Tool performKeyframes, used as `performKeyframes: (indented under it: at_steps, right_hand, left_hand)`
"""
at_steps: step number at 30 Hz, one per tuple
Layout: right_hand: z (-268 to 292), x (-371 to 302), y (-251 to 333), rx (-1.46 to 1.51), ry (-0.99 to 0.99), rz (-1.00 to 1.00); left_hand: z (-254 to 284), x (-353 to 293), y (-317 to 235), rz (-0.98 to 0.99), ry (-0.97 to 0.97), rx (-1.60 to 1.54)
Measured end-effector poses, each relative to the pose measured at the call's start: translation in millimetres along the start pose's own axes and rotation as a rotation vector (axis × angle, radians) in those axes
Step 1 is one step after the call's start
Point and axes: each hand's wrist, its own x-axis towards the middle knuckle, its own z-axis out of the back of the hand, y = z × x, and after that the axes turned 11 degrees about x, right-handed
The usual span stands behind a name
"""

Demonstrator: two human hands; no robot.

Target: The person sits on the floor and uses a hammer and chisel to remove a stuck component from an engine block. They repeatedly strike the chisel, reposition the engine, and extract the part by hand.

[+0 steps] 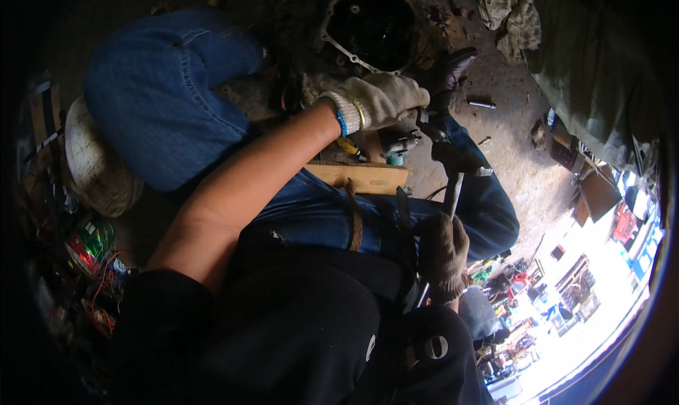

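My left hand [378, 102], in a pale knitted work glove, is closed around something beside a dark metal piece [426, 125]; its fingers hide most of what they hold. My right hand [444, 256], gloved in darker knit, grips the light shaft of a hammer [455, 193]. The hammer's dark head [456, 159] is up, just below the metal piece; whether they touch I cannot tell. Between my legs lies a wooden block [368, 178], with a teal and grey tool [402, 145] and a yellow and black tool [348, 146] beyond it.
A dark, open metal housing with a bolted rim [346, 51] lies ahead. On the stained floor are a small metal cylinder [482, 104] and a crumpled rag [506, 12]. A dirty white round container [99, 157] stands at left. Clutter [537, 299] fills the bright right side.
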Motion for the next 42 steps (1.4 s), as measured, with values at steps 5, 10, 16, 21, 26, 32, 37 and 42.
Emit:
performKeyframes:
  at_steps: [5, 10, 16, 21, 26, 32, 37, 42]
  right_hand:
    - [1, 6, 21, 0.297, -0.064, -0.070]
    - [39, -11, 45, -0.730, -0.305, 0.783]
    - [34, -3, 54, -0.868, -0.140, 0.699]
    - [0, 26, 42, 0.224, -0.012, -0.094]
    - [30, 31, 41, 0.197, -0.042, 0.340]
    - [45, 31, 2, 0.533, -0.201, -0.227]
    - [22, 30, -39, -0.562, 0.164, 0.300]
    - [14, 40, -49, -0.427, 0.284, 0.430]
  left_hand:
    - [2, -4, 10, 0.014, -0.121, -0.195]
    - [-5, -6, 10, 0.002, -0.183, -0.212]
    - [-7, -4, 14, -0.008, -0.170, -0.209]
    - [-21, -8, 12, -0.004, 0.096, -0.011]
    - [-25, -19, -7, -0.066, 0.107, -0.047]
    - [-12, -24, -26, -0.007, 0.310, -0.216]
    - [-23, -29, -6, 0.146, 0.483, -0.111]
    - [-55, -38, 25, 0.321, 0.668, 0.002]
